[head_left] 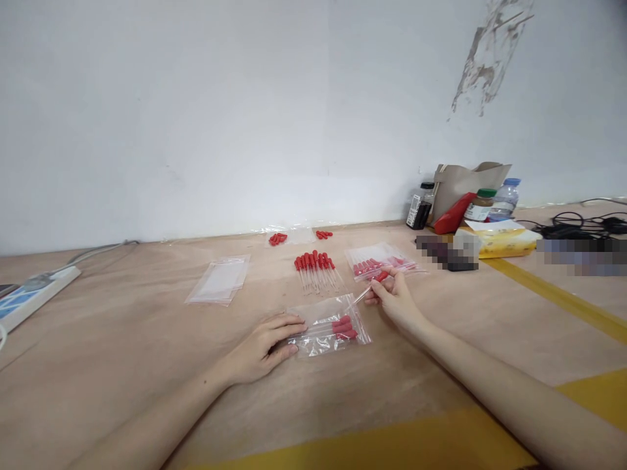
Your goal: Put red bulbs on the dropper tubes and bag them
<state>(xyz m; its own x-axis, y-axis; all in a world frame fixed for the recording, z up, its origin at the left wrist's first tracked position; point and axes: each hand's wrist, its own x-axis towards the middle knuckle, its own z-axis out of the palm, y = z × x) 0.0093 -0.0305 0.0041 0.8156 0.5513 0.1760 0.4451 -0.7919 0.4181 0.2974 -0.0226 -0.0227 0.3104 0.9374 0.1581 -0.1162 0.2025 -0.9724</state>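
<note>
A clear zip bag (318,349) lies flat in front of me, with several red-bulbed glass droppers (344,326) inside. Its left edge is held between the fingers and thumb of my left hand (269,343). My right hand (396,300) pinches one glass dropper (361,296) by its red bulb, and the glass tip points left at the bag's open right end. Behind the bag, a bunch of loose droppers (316,264) lies side by side, bulbs away from me. Filled zip bags (375,258) are stacked just beyond my right hand.
Flat unfilled bags (219,281) lie at left. Loose red bulbs (277,239) sit by the wall on clear plastic. At right stand a dark bottle (420,207), a green-lidded jar (480,205), a water bottle (507,196) and a yellow tissue pack (507,243). A power strip (42,297) lies far left.
</note>
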